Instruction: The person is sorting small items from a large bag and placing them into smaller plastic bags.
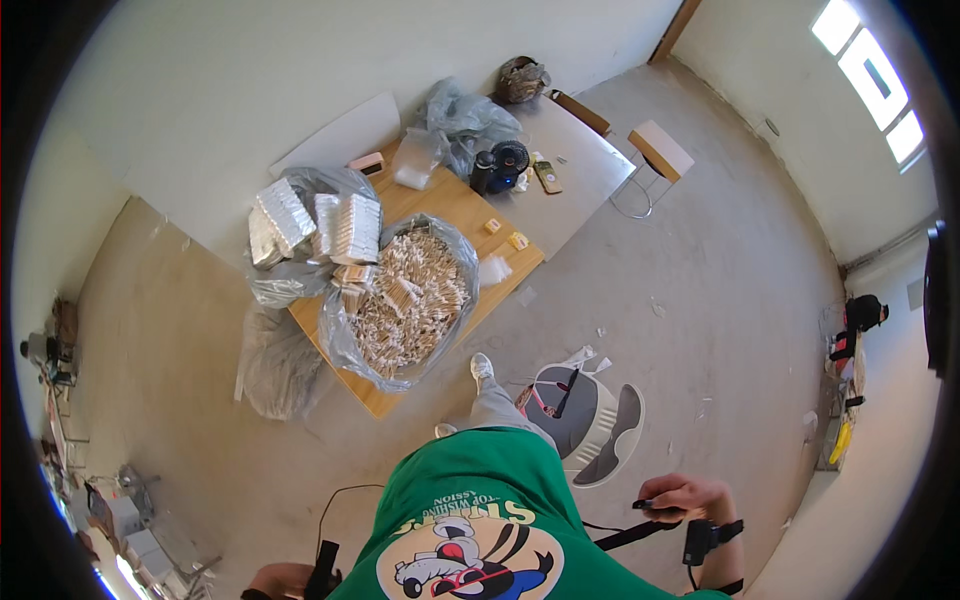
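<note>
My right hand (682, 494) is at the lower right, beside my green shirt, its fingers curled round a small black object (655, 510) that I cannot make out further. A black device (704, 541) is strapped at that wrist. At the bottom edge, left of the shirt, only part of my left hand (283, 578) shows, next to a black strap (323, 570). Its fingers are mostly hidden. Both hands are well away from the wooden table (378, 397), where a large clear bag (337, 335) holds a heap of cotton swabs (415, 300).
Silvery-white packs (357, 228) lie in another bag left of the swabs. A black fan (508, 160) and a phone (547, 176) are farther back. A grey-white chair (570, 410) stands before me. A stool (660, 150) stands at the back right. Scraps lie on the floor.
</note>
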The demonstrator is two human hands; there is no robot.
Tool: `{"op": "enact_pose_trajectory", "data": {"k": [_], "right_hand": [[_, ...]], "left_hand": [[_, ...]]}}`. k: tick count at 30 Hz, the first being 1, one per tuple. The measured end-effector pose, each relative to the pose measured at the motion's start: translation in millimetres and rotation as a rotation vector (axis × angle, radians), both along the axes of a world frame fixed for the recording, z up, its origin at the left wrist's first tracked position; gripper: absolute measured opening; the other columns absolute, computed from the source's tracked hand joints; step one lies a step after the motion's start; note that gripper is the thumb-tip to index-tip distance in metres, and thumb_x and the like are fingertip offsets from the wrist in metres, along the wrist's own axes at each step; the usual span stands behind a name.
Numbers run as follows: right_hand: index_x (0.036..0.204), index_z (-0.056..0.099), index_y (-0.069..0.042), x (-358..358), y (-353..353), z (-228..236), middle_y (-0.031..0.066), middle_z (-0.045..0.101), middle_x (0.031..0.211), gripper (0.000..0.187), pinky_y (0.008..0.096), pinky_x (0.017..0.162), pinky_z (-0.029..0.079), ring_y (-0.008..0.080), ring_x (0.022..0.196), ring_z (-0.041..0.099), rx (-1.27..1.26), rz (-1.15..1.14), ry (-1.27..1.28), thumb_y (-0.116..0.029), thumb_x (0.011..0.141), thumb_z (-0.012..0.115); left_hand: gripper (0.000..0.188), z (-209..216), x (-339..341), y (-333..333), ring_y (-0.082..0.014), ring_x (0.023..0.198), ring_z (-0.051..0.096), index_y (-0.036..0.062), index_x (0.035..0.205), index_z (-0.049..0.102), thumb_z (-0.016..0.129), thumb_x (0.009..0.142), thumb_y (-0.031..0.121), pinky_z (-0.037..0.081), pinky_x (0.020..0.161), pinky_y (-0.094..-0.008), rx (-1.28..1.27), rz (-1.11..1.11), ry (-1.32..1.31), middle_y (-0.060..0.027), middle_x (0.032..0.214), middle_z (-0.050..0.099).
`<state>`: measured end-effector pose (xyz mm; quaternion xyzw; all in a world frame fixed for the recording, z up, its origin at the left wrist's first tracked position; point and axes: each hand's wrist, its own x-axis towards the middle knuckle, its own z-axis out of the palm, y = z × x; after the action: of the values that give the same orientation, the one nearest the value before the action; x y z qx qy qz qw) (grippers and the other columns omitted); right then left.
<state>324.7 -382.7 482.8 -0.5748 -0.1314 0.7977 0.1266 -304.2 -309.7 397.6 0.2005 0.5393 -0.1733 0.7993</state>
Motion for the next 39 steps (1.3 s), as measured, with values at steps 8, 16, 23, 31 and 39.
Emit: {"op": "enact_pose_trajectory", "data": {"k": [8,16,23,31,39], "right_hand": [[0.095,0.048,0.003,0.9,96.9,40.5,0.0041,0.049,0.061,0.028,0.0212,0.038,0.027,0.0073,0.040,0.038,0.581,-0.189,0.177,-0.019,0.079,0.056],[0.087,0.051,0.001,-91.3,243.7,-60.0,0.0022,0.049,0.059,0.015,0.0200,0.038,0.027,0.0069,0.040,0.038,0.515,-0.143,0.069,-0.013,0.087,0.046],[0.093,0.051,-0.001,-105.4,332.8,-95.9,0.0030,0.054,0.070,0.015,0.0193,0.038,0.030,0.0052,0.045,0.041,0.431,0.449,0.157,-0.015,0.088,0.049],[0.098,0.049,-0.001,-83.5,399.4,-102.4,0.0019,0.052,0.068,0.019,0.0193,0.039,0.031,0.0055,0.046,0.042,0.385,0.793,0.269,-0.017,0.088,0.050],[0.096,0.050,-0.002,-76.5,441.0,-104.0,0.0010,0.053,0.070,0.018,0.0180,0.040,0.031,0.0047,0.048,0.041,0.318,0.953,0.355,-0.018,0.087,0.049]], "left_hand": [[0.017,-15.3,38.0,45.9,-0.0188,0.059,0.054,0.0048,0.081,0.055,0.060,0.083,0.021,0.045,0.052,-0.0288,0.489,1.111,-0.467,-0.0046,0.070,0.055],[0.015,-16.3,227.3,130.1,-0.0282,0.066,0.058,0.0037,0.088,0.051,0.057,0.075,0.004,0.046,0.058,-0.0370,1.568,0.004,0.095,-0.0131,0.069,0.057],[0.009,-13.4,277.5,178.7,-0.0349,0.059,0.056,0.0030,0.089,0.049,0.052,0.084,0.010,0.043,0.051,-0.0417,1.452,0.086,0.283,-0.0165,0.065,0.056],[0.021,-12.2,349.1,212.8,-0.0242,0.052,0.059,0.0063,0.105,0.052,0.054,0.085,0.012,0.046,0.049,-0.0323,1.388,0.273,0.369,-0.0125,0.060,0.058],[0.020,-9.0,377.9,225.0,-0.0263,0.056,0.060,0.0049,0.102,0.052,0.054,0.086,0.017,0.046,0.051,-0.0346,1.286,0.281,0.444,-0.0144,0.065,0.059]]}}
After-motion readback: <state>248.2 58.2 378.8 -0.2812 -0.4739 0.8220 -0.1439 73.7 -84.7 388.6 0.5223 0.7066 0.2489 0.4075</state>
